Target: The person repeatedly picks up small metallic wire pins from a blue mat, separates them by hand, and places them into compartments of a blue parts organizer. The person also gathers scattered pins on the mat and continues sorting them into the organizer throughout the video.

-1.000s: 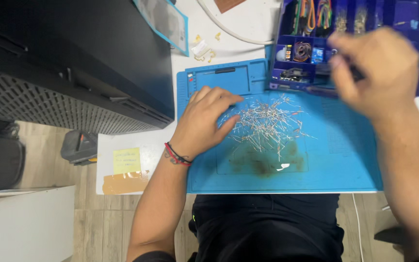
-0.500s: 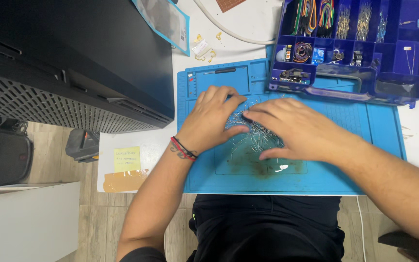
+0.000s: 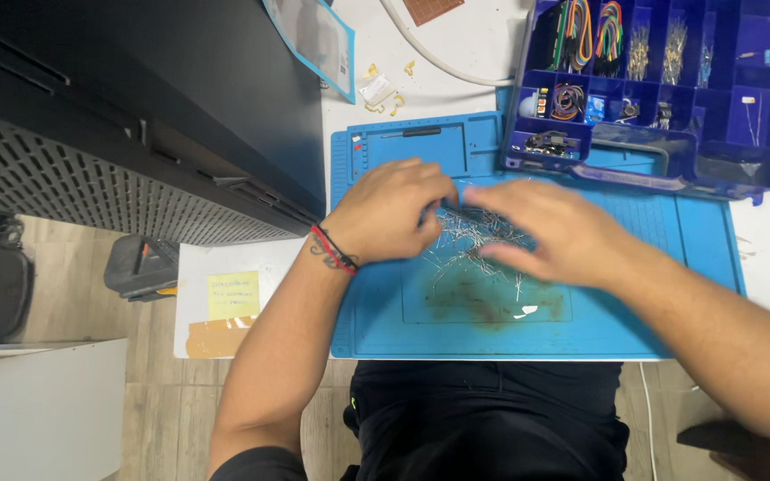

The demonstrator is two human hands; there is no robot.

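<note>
A pile of thin metal wire leads (image 3: 471, 242) lies scattered on a blue work mat (image 3: 385, 312). My left hand (image 3: 392, 212) rests on the pile's left edge, fingers curled over the leads, a red and black band on its wrist. My right hand (image 3: 556, 233) lies flat over the right part of the pile, fingers spread and pointing left. The fingertips of both hands nearly meet above the leads. Whether either hand pinches a lead is hidden.
A dark blue compartment box (image 3: 670, 89) with coloured wires and small parts stands at the mat's far right. A black cabinet (image 3: 135, 116) fills the left. A white box with a yellow note (image 3: 233, 296) sits low on the left. A white cable (image 3: 430, 53) crosses the table.
My right hand came down from the compartment box onto the pile, then slid slightly right. My left hand stayed on the pile's left edge.
</note>
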